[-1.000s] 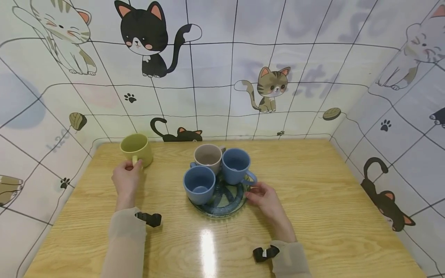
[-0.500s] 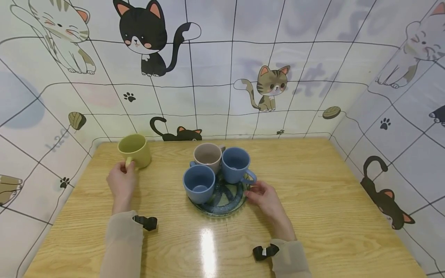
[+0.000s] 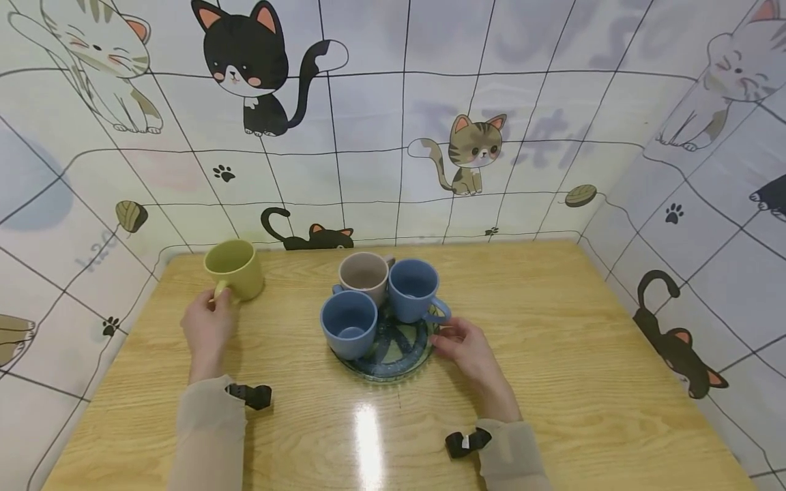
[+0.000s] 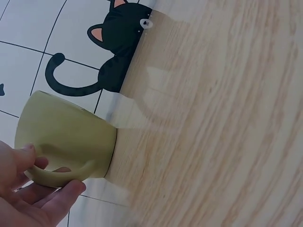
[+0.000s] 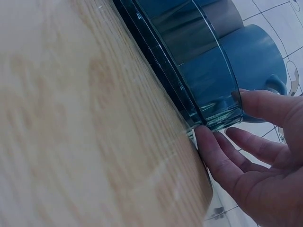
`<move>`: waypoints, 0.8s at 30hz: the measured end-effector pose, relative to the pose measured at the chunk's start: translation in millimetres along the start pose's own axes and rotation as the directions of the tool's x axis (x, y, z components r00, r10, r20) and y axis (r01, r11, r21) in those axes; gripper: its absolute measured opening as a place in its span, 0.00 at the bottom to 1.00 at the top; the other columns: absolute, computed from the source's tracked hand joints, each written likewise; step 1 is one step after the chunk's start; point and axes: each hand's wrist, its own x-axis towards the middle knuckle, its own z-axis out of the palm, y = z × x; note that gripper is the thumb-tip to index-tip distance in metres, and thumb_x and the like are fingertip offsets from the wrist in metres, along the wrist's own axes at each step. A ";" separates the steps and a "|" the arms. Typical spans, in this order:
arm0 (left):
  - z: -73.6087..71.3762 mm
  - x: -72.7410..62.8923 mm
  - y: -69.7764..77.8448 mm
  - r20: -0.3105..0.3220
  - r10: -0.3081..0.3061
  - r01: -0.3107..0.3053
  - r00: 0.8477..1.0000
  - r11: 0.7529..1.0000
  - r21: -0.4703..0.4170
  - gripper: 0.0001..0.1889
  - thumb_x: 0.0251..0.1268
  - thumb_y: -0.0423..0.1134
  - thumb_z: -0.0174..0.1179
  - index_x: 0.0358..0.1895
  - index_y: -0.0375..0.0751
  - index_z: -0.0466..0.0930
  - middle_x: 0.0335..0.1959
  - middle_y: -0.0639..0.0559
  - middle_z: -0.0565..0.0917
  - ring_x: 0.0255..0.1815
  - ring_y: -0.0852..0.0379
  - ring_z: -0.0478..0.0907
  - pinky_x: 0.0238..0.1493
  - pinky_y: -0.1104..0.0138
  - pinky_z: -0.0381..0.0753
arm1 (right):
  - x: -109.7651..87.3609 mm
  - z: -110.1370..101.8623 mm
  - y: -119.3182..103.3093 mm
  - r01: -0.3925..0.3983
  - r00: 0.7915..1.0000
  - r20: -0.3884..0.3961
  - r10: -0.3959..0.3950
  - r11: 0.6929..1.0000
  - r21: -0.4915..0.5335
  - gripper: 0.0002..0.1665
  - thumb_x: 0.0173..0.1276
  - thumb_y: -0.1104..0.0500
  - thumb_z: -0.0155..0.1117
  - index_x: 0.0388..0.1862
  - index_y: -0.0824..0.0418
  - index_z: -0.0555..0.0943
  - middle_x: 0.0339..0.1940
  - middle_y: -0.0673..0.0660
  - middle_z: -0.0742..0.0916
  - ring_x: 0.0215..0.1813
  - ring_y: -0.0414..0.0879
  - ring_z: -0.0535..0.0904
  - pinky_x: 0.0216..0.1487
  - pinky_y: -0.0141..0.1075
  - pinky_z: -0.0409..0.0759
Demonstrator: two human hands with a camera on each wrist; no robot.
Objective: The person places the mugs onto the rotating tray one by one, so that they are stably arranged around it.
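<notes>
A yellow-green mug (image 3: 242, 276) stands upright near the back left corner of the table. My left hand (image 3: 207, 329) grips its handle (image 4: 57, 178) between thumb and fingers. In the middle is a round glass dish (image 3: 393, 372) with a blue pattern. Three mugs stand in it: a blue mug (image 3: 348, 331) at the front left, a beige mug (image 3: 364, 273) behind, and a second blue mug (image 3: 413, 290) on the right. At the dish's right side my right hand (image 3: 469, 351) pinches its wall, thumb at the rim and fingers at the base, close to the right mug's handle (image 3: 439, 311).
The wooden table (image 3: 583, 354) meets a cloth backdrop (image 3: 374, 164) printed with cats along its back and sides. A black strap (image 3: 250, 395) is on the left wrist and another black strap (image 3: 468, 442) on the right.
My left hand has shifted a little left and towards me, turning the yellow-green mug so its handle points further left. My right hand and the dish stay in place; the head view shifts slightly.
</notes>
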 end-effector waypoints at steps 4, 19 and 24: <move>-2.2 0.3 -3.3 -0.020 -0.016 0.015 1.000 0.999 -0.032 0.21 0.76 0.48 0.50 0.57 0.35 0.81 0.48 0.36 0.83 0.37 0.56 0.76 0.33 0.71 0.71 | -0.3 0.7 -1.0 -0.004 1.000 0.002 0.004 1.000 0.010 0.23 0.62 0.71 0.66 0.57 0.73 0.75 0.45 0.67 0.81 0.43 0.53 0.83 0.45 0.41 0.84; -19.1 -13.2 9.7 0.018 -0.057 0.059 0.998 0.987 -0.147 0.22 0.74 0.48 0.53 0.60 0.36 0.79 0.55 0.39 0.81 0.38 0.67 0.82 0.39 0.79 0.80 | 0.9 -0.3 1.5 -0.006 1.000 0.008 0.006 1.000 0.011 0.24 0.63 0.70 0.66 0.58 0.73 0.75 0.46 0.68 0.81 0.44 0.53 0.82 0.46 0.41 0.84; -24.3 -27.1 18.0 0.055 -0.072 0.081 0.996 0.978 -0.194 0.22 0.74 0.48 0.53 0.60 0.35 0.78 0.57 0.40 0.80 0.45 0.63 0.82 0.45 0.75 0.80 | 0.2 -1.6 0.8 -0.003 1.000 0.020 0.003 1.000 0.010 0.25 0.63 0.70 0.66 0.59 0.74 0.74 0.46 0.68 0.81 0.44 0.53 0.83 0.46 0.42 0.84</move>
